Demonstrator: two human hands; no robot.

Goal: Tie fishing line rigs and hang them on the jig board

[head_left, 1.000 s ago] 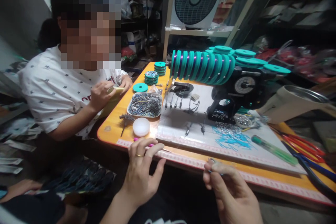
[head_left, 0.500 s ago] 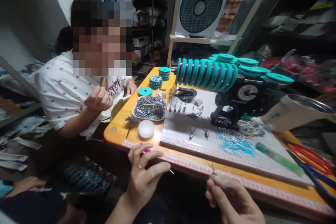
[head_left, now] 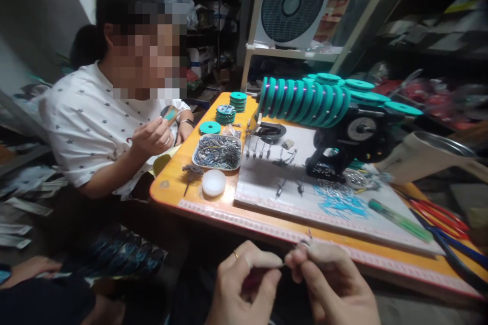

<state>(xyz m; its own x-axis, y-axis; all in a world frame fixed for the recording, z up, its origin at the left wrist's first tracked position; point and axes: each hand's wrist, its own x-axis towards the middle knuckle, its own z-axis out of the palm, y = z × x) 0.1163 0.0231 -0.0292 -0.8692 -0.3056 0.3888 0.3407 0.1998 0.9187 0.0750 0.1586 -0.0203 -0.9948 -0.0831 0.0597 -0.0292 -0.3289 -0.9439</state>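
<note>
At six o'clock on my feed, the left hand [head_left: 232,289] pinches a slim pinkish tool [head_left: 252,282] beside the small metal piece [head_left: 309,234] my right hand [head_left: 337,282] clasps at five, presumably for steadiness.

tray [head_left: 206,165] left of board [head_left: 263,177], on table [head_left: 178,175]
</note>
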